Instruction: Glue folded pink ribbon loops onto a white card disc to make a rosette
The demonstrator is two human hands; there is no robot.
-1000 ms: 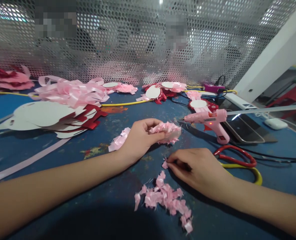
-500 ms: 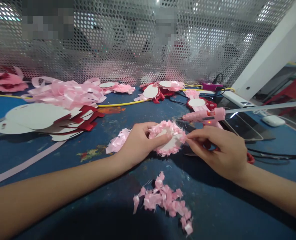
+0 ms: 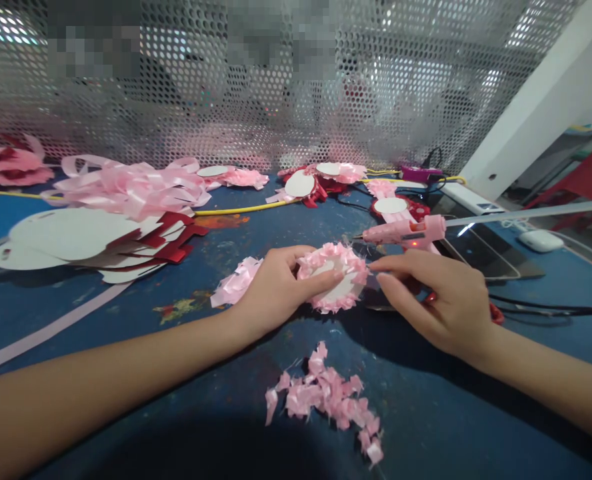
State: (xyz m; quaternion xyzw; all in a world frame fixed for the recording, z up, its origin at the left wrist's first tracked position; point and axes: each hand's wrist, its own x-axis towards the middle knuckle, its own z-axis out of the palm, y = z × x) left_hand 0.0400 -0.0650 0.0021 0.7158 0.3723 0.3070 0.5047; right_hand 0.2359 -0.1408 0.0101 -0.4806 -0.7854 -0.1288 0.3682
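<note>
Right hand (image 3: 436, 303) has risen from the scraps (image 3: 326, 395) to beside the frilled disc (image 3: 345, 288), fingers slightly apart, while left hand (image 3: 281, 283) fingers clamp it, presumably for steadiness.

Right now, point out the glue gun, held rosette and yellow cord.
Glue gun (image 3: 400, 232), head view: its pink body.
Held rosette (image 3: 345, 287), head view: its pale disc.
Yellow cord (image 3: 246, 210), head view: its central stretch.

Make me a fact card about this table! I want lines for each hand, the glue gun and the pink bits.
Left hand: holding a white disc edged with pink ruffles
Right hand: beside the disc's edge; touching unclear
Glue gun: pink, red light showing
Pink scraps: loose on the blue table, nearer than the disc
</note>
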